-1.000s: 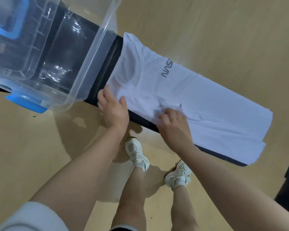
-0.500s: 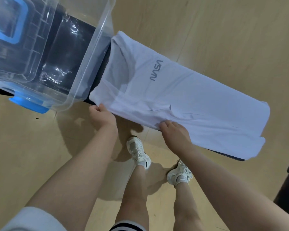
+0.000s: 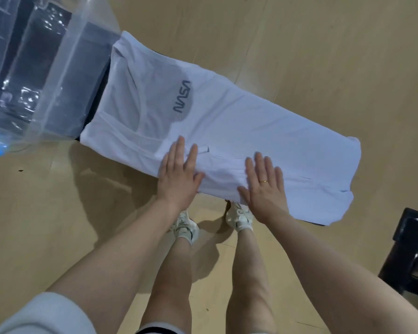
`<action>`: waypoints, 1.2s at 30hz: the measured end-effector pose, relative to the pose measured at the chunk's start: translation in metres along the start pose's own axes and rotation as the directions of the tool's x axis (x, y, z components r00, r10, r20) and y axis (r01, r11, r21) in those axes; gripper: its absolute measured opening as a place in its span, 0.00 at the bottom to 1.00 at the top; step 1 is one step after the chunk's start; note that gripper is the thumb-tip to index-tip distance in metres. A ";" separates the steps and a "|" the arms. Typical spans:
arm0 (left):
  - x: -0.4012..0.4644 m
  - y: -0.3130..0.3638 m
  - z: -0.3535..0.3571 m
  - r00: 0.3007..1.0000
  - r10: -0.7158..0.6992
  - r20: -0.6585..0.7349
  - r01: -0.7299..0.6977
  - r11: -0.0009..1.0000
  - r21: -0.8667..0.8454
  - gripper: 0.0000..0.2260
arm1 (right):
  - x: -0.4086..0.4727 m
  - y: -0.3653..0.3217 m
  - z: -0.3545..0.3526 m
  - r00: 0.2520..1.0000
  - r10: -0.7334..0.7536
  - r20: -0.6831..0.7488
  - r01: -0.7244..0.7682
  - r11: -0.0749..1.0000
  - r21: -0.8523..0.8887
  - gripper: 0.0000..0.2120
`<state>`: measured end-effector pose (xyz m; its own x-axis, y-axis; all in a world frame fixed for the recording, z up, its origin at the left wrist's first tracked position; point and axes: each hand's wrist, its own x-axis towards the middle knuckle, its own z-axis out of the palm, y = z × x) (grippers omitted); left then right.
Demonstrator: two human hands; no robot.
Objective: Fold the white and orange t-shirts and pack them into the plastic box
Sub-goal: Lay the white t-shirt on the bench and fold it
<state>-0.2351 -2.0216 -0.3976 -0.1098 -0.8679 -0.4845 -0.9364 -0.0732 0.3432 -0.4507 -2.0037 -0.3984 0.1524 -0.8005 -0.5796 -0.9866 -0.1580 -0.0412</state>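
white t-shirt (image 3: 239,131): lies flat along a narrow dark bench (image 3: 95,97), covering nearly all of it; already narrowed into a long strip, NASA print up, collar end toward the box, hem end hanging a bit past the bench's far-right end.
left hand (image 3: 179,174): grip spread, fingers straight, palm pressing flat on the near long edge of the shirt, about mid-length.
right hand (image 3: 266,182): grip spread too, flat on the same near edge just right of the left hand; ring visible. Small ridge of cloth bunched between the two hands.
plastic box (image 3: 58,68): clear, on the left end of the bench, touching or just beside the collar end; looks to hold no shirts, though glare makes this hard to confirm.
orange t-shirt: not in view.
progress: early. Lengthwise side folds on the white shirt look done, being smoothed now.
left to do: cross-fold white shirt into a compact packet, put it in the box, then fold and pack the orange one.
other: wooden floor (image 3: 34,213), dark object at right edge (image 3: 413,249).
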 end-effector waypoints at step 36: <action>0.253 0.108 -0.088 0.876 0.063 0.479 0.079 0.959 -0.271 0.02 | 0.185 0.162 -0.109 0.957 -0.011 0.289 -0.201 0.692 0.693 0.08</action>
<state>-0.3346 -2.2919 -0.4122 -0.3148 -0.5295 -0.7878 -0.8164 -0.2723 0.5092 -0.5760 -2.2403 -0.4229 0.1394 -0.5980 -0.7893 -0.7545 0.4521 -0.4758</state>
